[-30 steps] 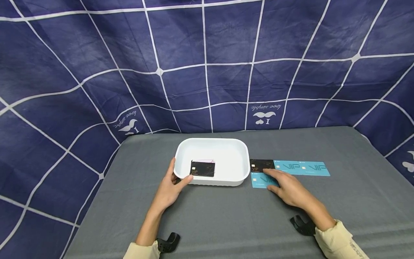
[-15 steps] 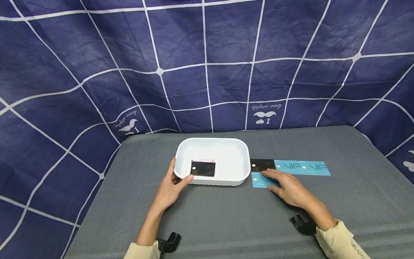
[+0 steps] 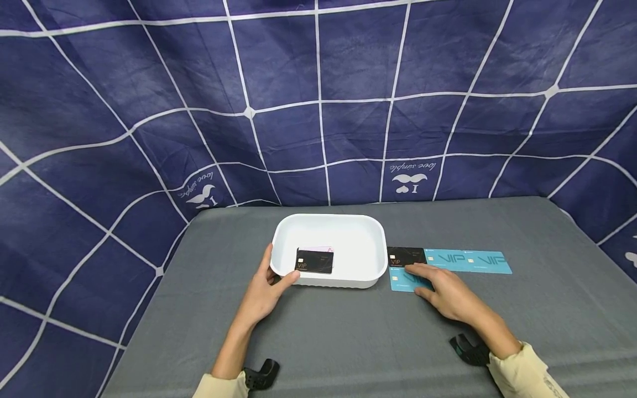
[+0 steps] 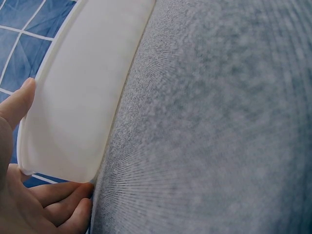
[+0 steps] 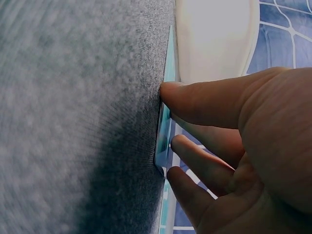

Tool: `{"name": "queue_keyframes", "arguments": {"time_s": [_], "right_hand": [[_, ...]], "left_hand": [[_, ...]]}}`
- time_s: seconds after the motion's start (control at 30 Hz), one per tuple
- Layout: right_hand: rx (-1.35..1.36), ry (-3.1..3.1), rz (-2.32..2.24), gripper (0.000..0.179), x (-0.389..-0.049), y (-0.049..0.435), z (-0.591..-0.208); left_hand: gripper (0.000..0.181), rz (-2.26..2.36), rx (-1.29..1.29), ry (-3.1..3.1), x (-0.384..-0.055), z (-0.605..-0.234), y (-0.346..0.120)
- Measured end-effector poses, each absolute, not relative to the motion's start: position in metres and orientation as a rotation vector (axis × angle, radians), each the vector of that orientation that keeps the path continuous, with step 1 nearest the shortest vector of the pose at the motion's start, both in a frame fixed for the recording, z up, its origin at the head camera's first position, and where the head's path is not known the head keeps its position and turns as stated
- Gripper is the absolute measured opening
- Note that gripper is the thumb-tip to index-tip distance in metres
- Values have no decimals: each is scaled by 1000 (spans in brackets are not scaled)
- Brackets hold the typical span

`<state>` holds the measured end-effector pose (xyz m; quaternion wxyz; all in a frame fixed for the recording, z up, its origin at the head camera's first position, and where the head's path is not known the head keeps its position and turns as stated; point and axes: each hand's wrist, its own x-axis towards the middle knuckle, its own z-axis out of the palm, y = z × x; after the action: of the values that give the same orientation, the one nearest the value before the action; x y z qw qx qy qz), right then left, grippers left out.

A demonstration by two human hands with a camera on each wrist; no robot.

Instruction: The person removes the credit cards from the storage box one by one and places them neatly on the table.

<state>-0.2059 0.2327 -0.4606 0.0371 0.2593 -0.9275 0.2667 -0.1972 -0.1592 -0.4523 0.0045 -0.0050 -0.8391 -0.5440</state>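
Note:
My left hand (image 3: 261, 293) holds the near left corner of a white plastic tray (image 3: 348, 282), thumb at the front rim and fingers along the side. Inside the tray, a black VIP card (image 3: 314, 262) partly covers a pinkish card (image 3: 317, 249). Right of the tray, my right hand (image 3: 446, 292) rests over a light blue VIP card (image 3: 400, 281) lying flat, hiding its right part. Its thumb touches the card's edge in the right wrist view, the other fingers spread loosely. Behind that card lies a black VIP card (image 3: 404, 255).
Two light blue VIP cards (image 3: 443, 258) continue the row to the right of the black card. Grey cloth (image 3: 338, 342) covers the table. A dark blue curtain (image 3: 353, 130) with white lines hangs behind and at the sides.
The head view has shifted slightly. Both hands, the tray and the cards keep nearly the same places; my right fingers have moved only slightly over the light blue card.

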Motion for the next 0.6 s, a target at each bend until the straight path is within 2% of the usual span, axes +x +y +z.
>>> {"name": "queue_keyframes", "arguments": {"time_s": [0.4, 0.6], "right_hand": [[783, -2825, 833, 48, -206, 229, -457], [723, -2699, 933, 42, -206, 225, -453]], "left_hand": [[103, -1724, -32, -2608, -200, -454, -160], [103, -1731, -35, -2606, -200, -455, -160]]}}
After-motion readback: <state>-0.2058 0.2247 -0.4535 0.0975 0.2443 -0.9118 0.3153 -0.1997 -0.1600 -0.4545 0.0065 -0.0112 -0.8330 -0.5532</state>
